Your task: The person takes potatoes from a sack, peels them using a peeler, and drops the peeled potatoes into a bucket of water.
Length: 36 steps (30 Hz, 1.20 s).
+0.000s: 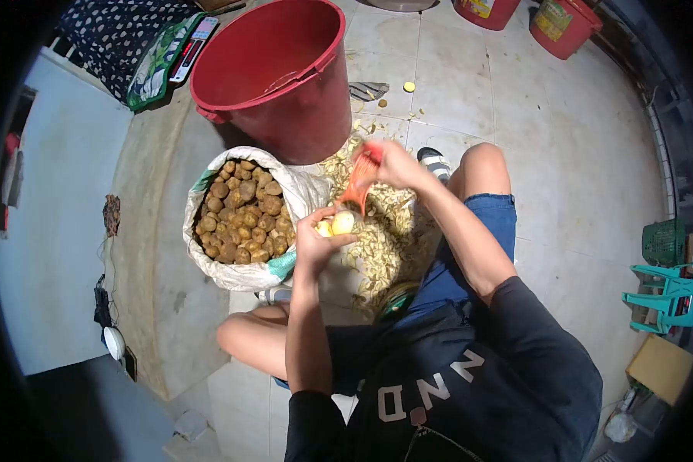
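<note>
My left hand (313, 248) is closed around a peeled potato (343, 222), pale yellow, with another pale patch showing between the fingers. I cannot tell whether that patch is a second potato. My right hand (396, 165) grips an orange-red peeler (359, 185), smeared by motion, whose lower end is close above the potato. To the left of my hands stands a white sack (242, 279) with its rim rolled down, full of unpeeled brown potatoes (248, 208). Potato peelings (389, 254) lie in a heap on the floor under my hands.
A large red tub (292, 123) stands beyond the sack. A digital scale (194, 48) is at the upper left. One pale potato piece (409, 87) and a striped cloth (369, 91) lie on the tiles. Red buckets (564, 29) are at the back; a teal stool (670, 296) is at right.
</note>
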Each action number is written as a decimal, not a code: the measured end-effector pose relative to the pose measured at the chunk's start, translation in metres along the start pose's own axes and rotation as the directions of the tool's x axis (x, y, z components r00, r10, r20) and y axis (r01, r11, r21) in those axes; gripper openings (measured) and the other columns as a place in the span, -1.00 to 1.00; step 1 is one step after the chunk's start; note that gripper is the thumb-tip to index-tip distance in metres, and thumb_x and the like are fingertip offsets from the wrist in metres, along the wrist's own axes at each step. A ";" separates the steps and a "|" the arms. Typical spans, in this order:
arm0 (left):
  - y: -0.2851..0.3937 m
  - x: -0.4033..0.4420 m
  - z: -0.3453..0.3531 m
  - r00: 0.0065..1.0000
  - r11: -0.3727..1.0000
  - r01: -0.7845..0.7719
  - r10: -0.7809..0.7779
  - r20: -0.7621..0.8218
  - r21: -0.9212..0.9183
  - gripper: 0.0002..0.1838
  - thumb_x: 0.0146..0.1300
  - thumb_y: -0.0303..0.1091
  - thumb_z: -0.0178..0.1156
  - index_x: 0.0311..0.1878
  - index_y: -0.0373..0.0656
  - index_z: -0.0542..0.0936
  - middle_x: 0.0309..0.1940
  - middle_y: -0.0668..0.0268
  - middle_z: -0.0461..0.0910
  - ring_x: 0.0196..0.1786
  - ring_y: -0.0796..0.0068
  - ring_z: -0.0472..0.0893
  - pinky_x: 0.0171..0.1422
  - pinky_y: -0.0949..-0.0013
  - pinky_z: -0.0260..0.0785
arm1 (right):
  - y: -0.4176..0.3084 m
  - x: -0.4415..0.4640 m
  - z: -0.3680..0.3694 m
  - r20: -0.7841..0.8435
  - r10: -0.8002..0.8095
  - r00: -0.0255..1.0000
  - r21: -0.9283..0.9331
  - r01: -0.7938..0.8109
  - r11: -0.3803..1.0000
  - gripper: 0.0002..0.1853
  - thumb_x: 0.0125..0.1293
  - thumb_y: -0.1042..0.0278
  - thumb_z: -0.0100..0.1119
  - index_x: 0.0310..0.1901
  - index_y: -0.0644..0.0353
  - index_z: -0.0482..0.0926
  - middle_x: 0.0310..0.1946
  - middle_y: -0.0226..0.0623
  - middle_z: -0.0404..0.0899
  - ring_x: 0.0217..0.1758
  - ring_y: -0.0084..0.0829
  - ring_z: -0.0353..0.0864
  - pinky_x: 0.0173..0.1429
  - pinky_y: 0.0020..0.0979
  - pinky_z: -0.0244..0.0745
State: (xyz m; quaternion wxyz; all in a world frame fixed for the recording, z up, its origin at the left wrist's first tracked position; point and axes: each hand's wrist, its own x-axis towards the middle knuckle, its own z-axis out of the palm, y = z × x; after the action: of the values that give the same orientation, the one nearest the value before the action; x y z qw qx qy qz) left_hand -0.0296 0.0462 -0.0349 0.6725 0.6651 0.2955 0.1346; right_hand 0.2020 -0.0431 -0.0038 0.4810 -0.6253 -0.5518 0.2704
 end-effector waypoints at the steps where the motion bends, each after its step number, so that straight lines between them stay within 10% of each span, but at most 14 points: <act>1: -0.001 0.000 -0.001 1.000 0.999 -0.030 0.031 0.004 -0.012 -0.38 -0.33 -0.65 0.53 -0.03 -0.34 0.62 -0.20 0.32 0.65 -0.14 0.55 0.61 0.02 0.45 0.48 | 0.014 0.003 -0.006 -0.050 0.094 0.994 0.087 -0.090 0.992 -0.58 -0.07 0.46 0.59 -0.18 0.26 0.56 -0.38 -0.52 0.57 -0.28 -0.65 0.50 -0.17 -0.52 0.46; 3: 0.001 0.001 -0.003 0.999 0.999 -0.047 0.047 0.004 -0.027 -0.37 -0.32 -0.71 0.49 -0.01 -0.36 0.61 -0.21 0.32 0.65 -0.18 0.56 0.61 -0.05 0.46 0.51 | 0.015 0.006 -0.007 -0.023 0.228 0.973 0.306 -0.210 0.929 -0.57 -0.07 0.45 0.59 -0.16 0.25 0.57 -0.38 -0.50 0.57 -0.28 -0.64 0.51 -0.16 -0.51 0.47; 6: -0.005 0.004 -0.003 0.999 0.973 0.038 -0.033 0.025 -0.229 -0.36 -0.30 -0.71 0.49 0.02 -0.36 0.59 -0.21 0.31 0.65 -0.20 0.55 0.62 -0.08 0.46 0.53 | 0.002 0.003 0.005 -0.022 -0.012 1.000 0.084 0.014 0.996 -0.59 -0.06 0.48 0.57 -0.17 0.23 0.57 -0.39 -0.49 0.56 -0.33 -0.64 0.48 -0.21 -0.47 0.47; 8: -0.012 0.001 -0.003 1.000 0.957 0.023 -0.016 0.027 -0.288 -0.36 -0.28 -0.70 0.48 0.03 -0.36 0.59 -0.21 0.30 0.65 -0.20 0.54 0.63 -0.08 0.46 0.53 | 0.020 0.006 -0.010 -0.192 0.145 0.971 -0.014 -0.151 0.988 -0.57 -0.08 0.45 0.59 -0.18 0.23 0.57 -0.41 -0.50 0.55 -0.32 -0.64 0.46 -0.18 -0.46 0.45; 12: -0.013 0.002 -0.007 0.998 0.878 0.024 0.005 0.059 -0.479 -0.47 -0.09 -0.64 0.42 0.05 -0.36 0.57 -0.24 0.26 0.66 -0.26 0.51 0.65 -0.15 0.49 0.54 | 0.012 0.005 -0.016 -0.154 0.139 0.978 0.170 -0.113 0.979 -0.57 -0.10 0.44 0.60 -0.19 0.22 0.56 -0.42 -0.53 0.53 -0.32 -0.67 0.44 -0.20 -0.49 0.43; 18: -0.009 0.017 0.007 0.912 0.893 0.322 -0.203 0.357 -0.314 -0.66 0.21 -0.39 0.32 0.00 -0.35 0.56 -0.30 0.24 0.67 -0.38 0.49 0.64 -0.41 0.53 0.44 | 0.006 -0.004 -0.038 -0.241 0.174 0.955 0.428 -0.056 0.902 -0.63 -0.01 0.56 0.52 -0.19 0.27 0.52 -0.38 -0.48 0.58 -0.29 -0.67 0.54 -0.17 -0.53 0.50; 21: 0.028 0.076 0.005 0.975 0.546 0.179 -0.209 0.073 -0.818 -0.61 0.47 -0.13 0.02 0.11 -0.28 0.48 -0.19 0.14 0.60 -0.15 0.31 0.63 -0.06 0.24 0.57 | 0.005 -0.009 -0.044 -0.267 0.222 0.938 0.422 -0.093 0.902 -0.62 0.01 0.54 0.52 -0.17 0.27 0.52 -0.37 -0.48 0.58 -0.29 -0.67 0.54 -0.18 -0.53 0.50; 22: 0.030 0.111 -0.034 0.975 0.321 0.162 0.096 0.202 -0.933 -0.52 0.50 -0.07 -0.07 0.19 -0.33 0.41 -0.01 -0.01 0.56 0.04 0.14 0.60 0.17 0.11 0.52 | 0.004 -0.011 -0.044 -0.267 0.221 0.938 0.420 -0.093 0.903 -0.62 0.01 0.54 0.52 -0.17 0.27 0.52 -0.37 -0.48 0.58 -0.29 -0.67 0.54 -0.18 -0.53 0.50; 23: 0.091 0.121 -0.038 0.990 0.239 0.031 -0.138 -0.002 -0.971 -0.45 0.54 -0.06 -0.19 0.27 -0.41 0.31 0.20 -0.19 0.40 0.26 -0.13 0.44 0.35 -0.05 0.39 | 0.003 -0.014 -0.043 -0.263 0.220 0.939 0.408 -0.098 0.907 -0.62 0.01 0.53 0.53 -0.18 0.26 0.52 -0.37 -0.49 0.58 -0.30 -0.67 0.53 -0.19 -0.53 0.49; 26: 0.098 0.218 -0.142 0.976 -0.163 -0.216 -0.060 -0.209 -0.963 -0.42 0.58 -0.16 -0.41 0.43 -0.45 -0.05 0.41 -0.25 0.11 0.44 -0.25 0.17 0.48 -0.27 0.14 | 0.009 -0.016 -0.045 -0.266 0.192 0.945 0.381 -0.080 0.921 -0.62 0.01 0.50 0.54 -0.18 0.25 0.52 -0.38 -0.50 0.56 -0.30 -0.67 0.51 -0.19 -0.53 0.48; 28: 0.134 0.209 -0.145 0.909 -0.100 -0.378 -0.230 -0.348 -0.920 -0.54 0.57 -0.18 -0.39 0.29 -0.40 0.13 0.27 -0.12 0.34 0.35 -0.12 0.38 0.45 -0.26 0.20 | 0.009 -0.018 -0.044 -0.275 0.213 0.938 0.408 -0.087 0.909 -0.60 -0.01 0.49 0.56 -0.17 0.25 0.52 -0.38 -0.51 0.55 -0.30 -0.67 0.51 -0.19 -0.53 0.48; 32: 0.120 0.167 -0.101 0.815 0.641 -0.425 -0.036 -0.578 -0.639 -0.62 0.50 -0.26 -0.22 0.28 -0.21 0.23 0.10 -0.03 0.49 0.09 0.05 0.58 0.14 -0.07 0.52 | 0.009 -0.014 -0.042 -0.273 0.231 0.934 0.393 -0.111 0.913 -0.56 -0.02 0.49 0.56 -0.13 0.26 0.51 -0.37 -0.51 0.55 -0.30 -0.67 0.50 -0.19 -0.53 0.48; 34: 0.056 0.153 -0.088 0.969 0.909 0.019 -0.120 -0.216 -0.417 -0.51 0.41 -0.26 -0.02 0.34 -0.21 0.22 0.15 -0.07 0.42 0.01 0.10 0.60 -0.01 0.21 0.55 | 0.010 -0.013 -0.040 -0.258 0.250 0.933 0.386 -0.138 0.912 -0.55 -0.02 0.49 0.56 -0.11 0.26 0.51 -0.38 -0.50 0.54 -0.30 -0.67 0.50 -0.19 -0.52 0.49; 36: 0.008 0.113 -0.048 0.962 0.987 0.057 -0.015 -0.274 0.148 -0.40 0.21 -0.32 0.18 0.32 -0.21 0.30 0.12 -0.07 0.42 0.06 0.09 0.54 0.07 0.18 0.47 | 0.011 -0.012 -0.037 -0.242 0.241 0.940 0.394 -0.132 0.910 -0.54 -0.02 0.49 0.56 -0.10 0.26 0.51 -0.38 -0.49 0.55 -0.30 -0.66 0.50 -0.20 -0.52 0.48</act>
State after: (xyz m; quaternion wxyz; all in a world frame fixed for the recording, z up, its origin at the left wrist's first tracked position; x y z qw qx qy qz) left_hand 0.0336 0.1514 -0.0488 0.5745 0.6848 0.4065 0.1890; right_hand 0.2364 -0.0652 -0.0017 0.6366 -0.6055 -0.3526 0.3222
